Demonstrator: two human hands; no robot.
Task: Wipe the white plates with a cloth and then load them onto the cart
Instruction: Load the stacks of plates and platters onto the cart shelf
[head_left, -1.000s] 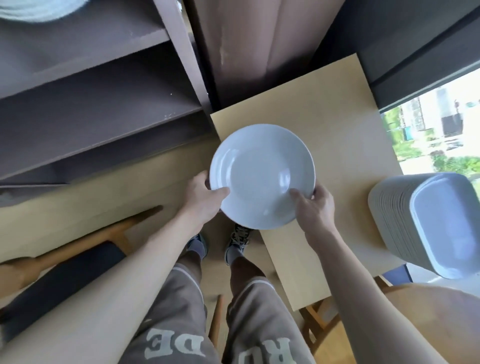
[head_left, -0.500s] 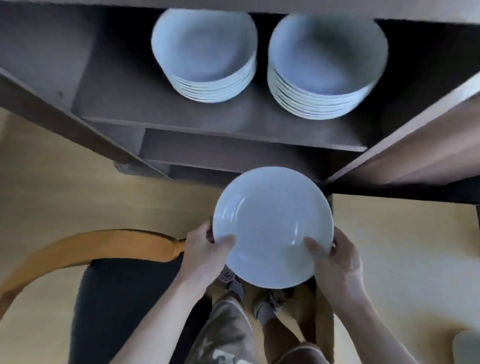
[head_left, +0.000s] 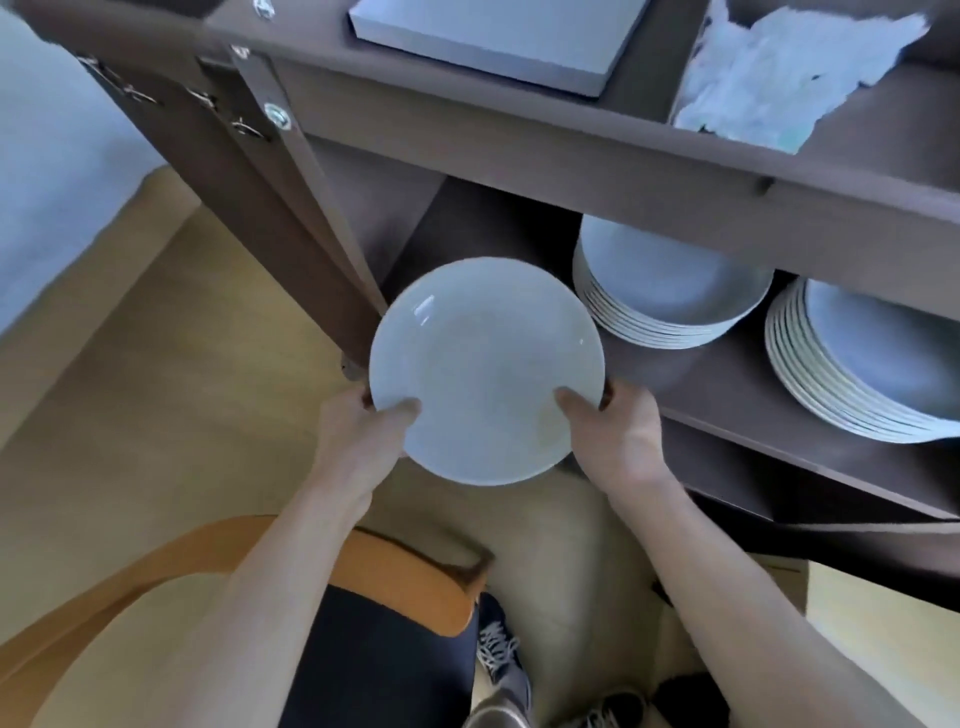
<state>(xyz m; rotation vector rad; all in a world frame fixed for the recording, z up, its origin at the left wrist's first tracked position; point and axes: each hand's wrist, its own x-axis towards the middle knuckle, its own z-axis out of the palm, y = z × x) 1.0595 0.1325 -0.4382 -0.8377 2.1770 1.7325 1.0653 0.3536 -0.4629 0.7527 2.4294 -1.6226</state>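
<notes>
**Plate** (head_left: 485, 369), held between left grip (head_left: 358, 431) and right grip (head_left: 613, 431): plain white, unpatterned, with a faint tan tinge near the right grip.
**Cart** (head_left: 519, 156), beyond both grips: uniform dark brown. The fittings (head_left: 278, 114) on the post beyond the left grip are silver-coloured.
**Nearer stack** (head_left: 670, 296) and **farther stack** (head_left: 872, 374), to the right of the right grip: white plates with cream rim edges and faces shaded blue-grey.
**Cloth** (head_left: 789, 67), far beyond the right grip: white with a pale green patch.
**Slab** (head_left: 493, 36), beside the cloth: pale grey-white.
**Floor** (head_left: 156, 364), left of the left grip: tan.
**Chair** (head_left: 405, 564), below the grips: orange-brown frame and navy seat (head_left: 384, 665).
**Shoe** (head_left: 501, 654): dark blue-grey with white laces.
</notes>
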